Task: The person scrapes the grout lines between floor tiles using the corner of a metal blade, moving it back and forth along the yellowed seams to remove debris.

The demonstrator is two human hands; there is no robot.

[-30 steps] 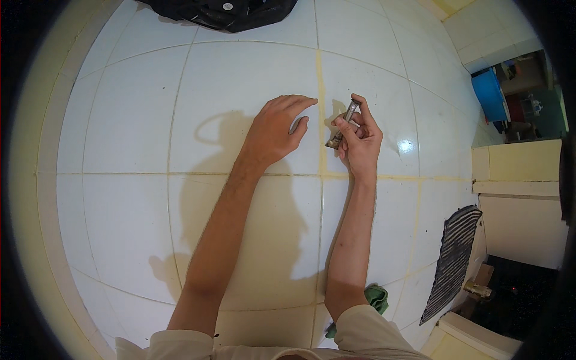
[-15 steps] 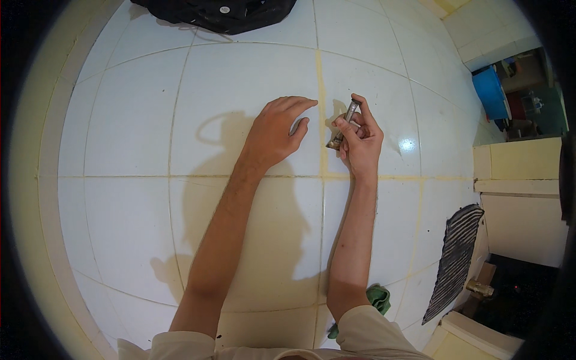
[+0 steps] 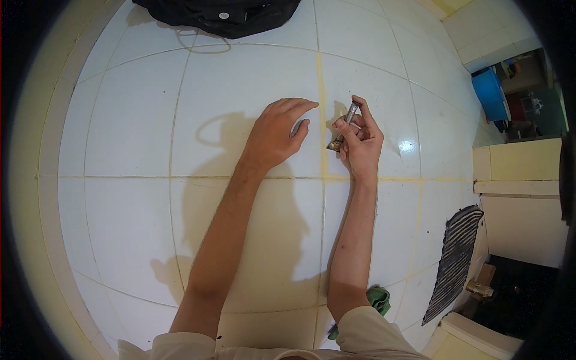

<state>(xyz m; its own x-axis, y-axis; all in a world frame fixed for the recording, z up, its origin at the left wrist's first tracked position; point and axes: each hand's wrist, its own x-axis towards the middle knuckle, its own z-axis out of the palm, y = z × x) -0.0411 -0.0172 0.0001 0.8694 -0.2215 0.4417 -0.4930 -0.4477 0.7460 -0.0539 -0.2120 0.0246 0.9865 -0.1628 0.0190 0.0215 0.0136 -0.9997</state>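
My right hand [image 3: 362, 144] is closed around a slim silver, tube-like object [image 3: 351, 111] with a flared, brownish lower end [image 3: 334, 145]. My index finger lies along its upper end and the thumb presses its side. Its kind is unclear at this size. The flared end points toward a yellow line [image 3: 324, 139] between the white floor tiles [image 3: 228, 78]; whether it touches the floor I cannot tell. To the left of that line, my left hand [image 3: 276, 131] is open and holds nothing, its fingers stretched toward the line and the thumb apart.
A black bag [image 3: 222, 15] lies at the far edge, with a thin cord [image 3: 207, 50] beside it. By my right elbow is a green cloth [image 3: 378, 298]. Farther right are a dark striped mat [image 3: 453, 264], a doorway and a blue tub [image 3: 490, 94].
My hands and the silver object stay almost as they were. The view has shifted slightly, so the black bag and its cord show a little more.
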